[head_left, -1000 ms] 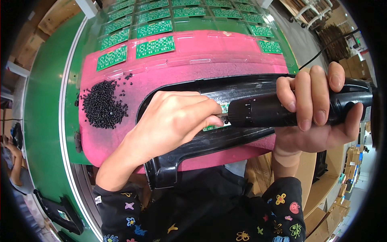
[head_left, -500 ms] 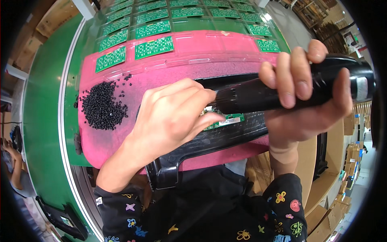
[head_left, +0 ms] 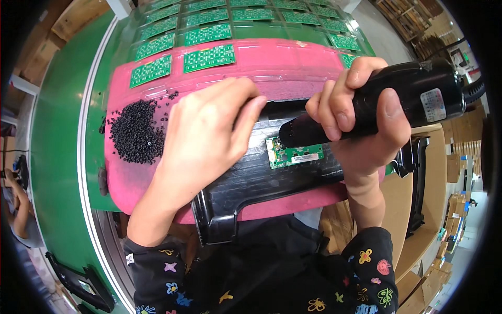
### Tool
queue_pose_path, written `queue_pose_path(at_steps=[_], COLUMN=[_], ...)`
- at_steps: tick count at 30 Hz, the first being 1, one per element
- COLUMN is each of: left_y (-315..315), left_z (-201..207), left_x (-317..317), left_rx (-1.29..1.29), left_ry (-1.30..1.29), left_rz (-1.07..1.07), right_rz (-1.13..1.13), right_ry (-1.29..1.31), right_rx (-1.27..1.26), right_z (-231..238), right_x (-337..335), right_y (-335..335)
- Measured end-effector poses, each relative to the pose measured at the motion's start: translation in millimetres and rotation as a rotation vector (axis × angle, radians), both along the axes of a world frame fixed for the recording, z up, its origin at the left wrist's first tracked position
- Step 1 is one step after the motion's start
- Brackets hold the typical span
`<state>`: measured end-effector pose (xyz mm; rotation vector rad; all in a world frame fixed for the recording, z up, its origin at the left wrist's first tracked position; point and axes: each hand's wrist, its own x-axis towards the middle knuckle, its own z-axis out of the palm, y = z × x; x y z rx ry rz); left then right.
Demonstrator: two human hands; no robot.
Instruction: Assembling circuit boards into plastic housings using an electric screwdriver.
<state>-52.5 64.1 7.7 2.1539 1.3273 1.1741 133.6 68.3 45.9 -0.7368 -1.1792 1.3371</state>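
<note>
My right hand (head_left: 361,112) is wrapped around a black electric screwdriver (head_left: 408,97), held slanting with its nose down over a small green circuit board (head_left: 296,158). That board carries a white label and lies in a long black plastic housing (head_left: 251,180). The screwdriver's nose covers the board's upper left part, so its bit is hidden. Above the housing's left part hovers my left hand (head_left: 206,133), thumb and curled fingers drawn together near the screwdriver's nose. Whether something small is between those fingertips cannot be made out.
Left of the housing, a heap of small black screws (head_left: 133,133) lies on the pink mat (head_left: 125,180). Clear trays with rows of green circuit boards (head_left: 209,57) spread across the far side. An open cardboard box (head_left: 397,214) stands to the right, with black plastic parts by it.
My left hand has drawn up and left, off the circuit board. The screwdriver has shifted left and its nose now sits lower over the board, which shows more fully.
</note>
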Motion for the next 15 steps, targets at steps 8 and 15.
queue_pose_path(at_steps=[8,15], left_y=[-10.2,-15.2], left_z=[3.4,-2.3], left_x=[-0.7,-5.7], left_rx=[-0.072,-0.152], left_ry=[0.007,-0.036], left_rz=[0.005,-0.143], right_rz=[0.098,0.282], right_ry=[-0.085,-0.192], right_rx=[0.095,0.174], right_z=[-8.7,-9.7], right_x=[-1.7,-6.4], right_y=[-2.1,2.5])
